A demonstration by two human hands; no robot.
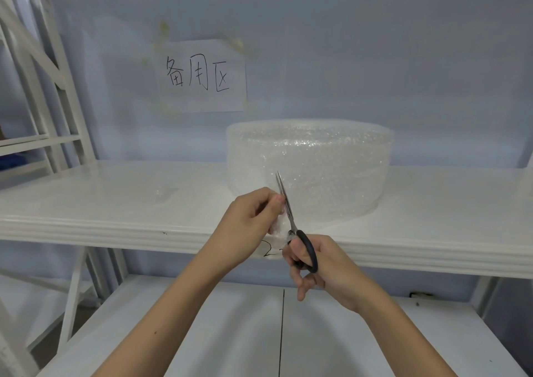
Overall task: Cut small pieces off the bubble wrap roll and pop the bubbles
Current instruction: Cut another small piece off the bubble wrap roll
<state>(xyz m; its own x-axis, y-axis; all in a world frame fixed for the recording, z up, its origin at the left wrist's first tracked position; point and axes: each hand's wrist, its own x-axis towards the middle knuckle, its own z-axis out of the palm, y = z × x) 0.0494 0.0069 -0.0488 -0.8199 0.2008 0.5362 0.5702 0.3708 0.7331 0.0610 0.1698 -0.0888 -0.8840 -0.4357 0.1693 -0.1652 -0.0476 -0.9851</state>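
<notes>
The bubble wrap roll (310, 163) is a wide, low cylinder of clear, cloudy-white plastic. It stands on its flat end on the white shelf (115, 200), near the back wall and a little right of the middle. Its surface is covered with many tiny bubbles that catch the light. A loose sheet (305, 212) comes off the front of the roll and reaches toward the front edge of the shelf, where both hands meet it.

The left hand (253, 221) is closed on the free edge of this sheet — the thumb and the fingers pinch the plastic, and a crumpled bit of it shows under the fingers. The right hand (320, 267) is closed around the black handles of a pair of scissors (291, 218); the fingers pass through the loops. The thin metal blades point up and slightly left, and they lie just beside the left thumb, against the sheet. The blades look almost closed together, but I cannot tell exactly how far.

On the wall behind the roll a white paper sign (202, 75) with handwritten black characters is taped. Below the hands a lower white shelf (202, 333) is visible, and a white metal frame (43, 88) stands at the left.
</notes>
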